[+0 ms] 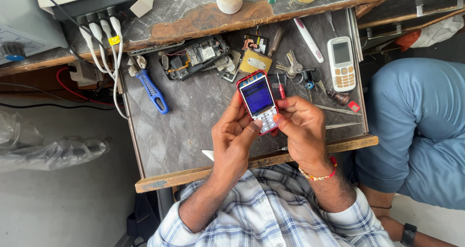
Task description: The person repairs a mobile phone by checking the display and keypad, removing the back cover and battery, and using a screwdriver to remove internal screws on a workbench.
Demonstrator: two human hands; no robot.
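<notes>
Head view. You hold the red phone (259, 101) in both hands over the pull-out tray (184, 130), near its middle. The phone's long axis runs from about 11 o'clock (screen end, away from you) to 5 o'clock (keypad end, toward you). The screen is lit blue and faces up.

Your left hand (235, 135) comes in from 7 o'clock. Its fingers are curled around the phone's left edge, and the thumb (253, 127) lies across the lower keypad. Closed, gripping the phone.

Your right hand (302, 126) comes in from 5 o'clock. Its fingers close on the right edge and the thumb (280, 120) touches the keypad corner. Also gripping the phone. Both thumbs meet at the keypad end; the screen end stands free of the fingers. Neither hand is clearly nearer; the left covers more of the body.

Around it on the tray:
- opened circuit board (193, 57) at 11 o'clock from the phone, apart
- blue-handled tool (152, 91) at 9 o'clock, well apart
- keys (289, 67) at 1 o'clock, near
- white phone (341, 63) at 2 o'clock, apart
- tweezers (339, 110) at 3 o'clock, just beyond your right hand

Another person's knee in blue cloth (416, 126) sits right of the tray.
</notes>
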